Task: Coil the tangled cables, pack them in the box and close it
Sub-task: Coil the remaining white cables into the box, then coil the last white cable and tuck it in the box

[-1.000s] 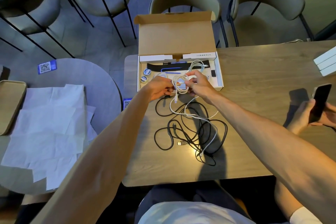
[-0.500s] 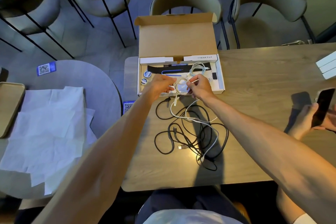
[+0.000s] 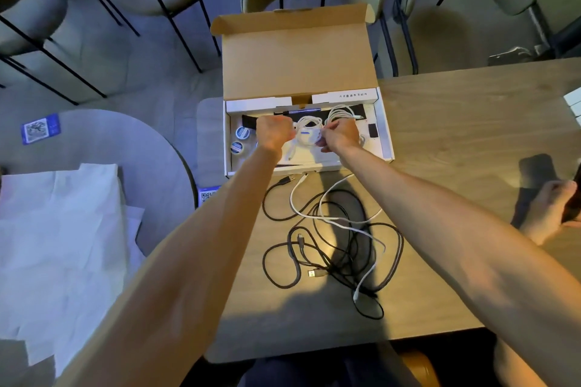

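Observation:
An open cardboard box (image 3: pixel 385 135) with its lid (image 3: pixel 298 60) raised stands at the table's far edge. Over its inside, my left hand (image 3: pixel 273 132) and my right hand (image 3: pixel 339 137) both grip a coiled white cable (image 3: pixel 306 132). Another white coil (image 3: pixel 341 112) lies in the box behind my right hand. On the table in front of the box lies a tangle of black cables (image 3: pixel 333 248) with a loose white cable (image 3: pixel 342 220) running through it.
Two small round tins (image 3: pixel 242 132) and a black strip lie in the box. White paper sheets (image 3: pixel 59 229) cover a round table at left. Another person's hand (image 3: pixel 548 214) holds a phone at the right edge. Chairs stand behind the table.
Both hands carried the white coil forward from the box's front edge to above its inside. The coil's free end now hangs inside the box.

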